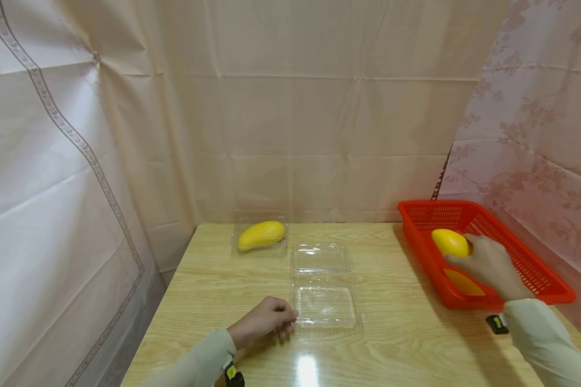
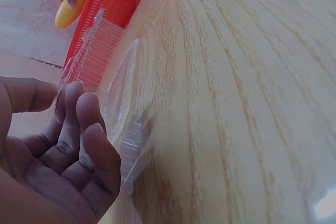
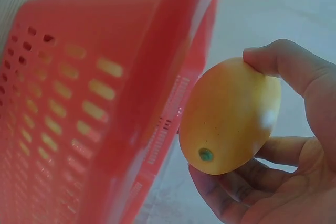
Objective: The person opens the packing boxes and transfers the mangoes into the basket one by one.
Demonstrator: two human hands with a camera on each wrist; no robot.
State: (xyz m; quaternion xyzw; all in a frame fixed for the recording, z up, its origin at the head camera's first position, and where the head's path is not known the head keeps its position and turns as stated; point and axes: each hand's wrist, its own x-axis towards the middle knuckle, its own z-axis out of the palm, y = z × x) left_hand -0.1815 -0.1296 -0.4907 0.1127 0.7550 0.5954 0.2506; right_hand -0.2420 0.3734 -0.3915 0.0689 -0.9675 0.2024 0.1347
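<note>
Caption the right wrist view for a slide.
Right hand gripping a yellow fruit near the rim of a red basket with slotted sides.

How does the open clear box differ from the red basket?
The open box is see-through; the red basket is opaque, with slotted sides. The box is empty; the basket holds yellow fruit. The box is smaller than the basket. Both rest on the table.
</note>
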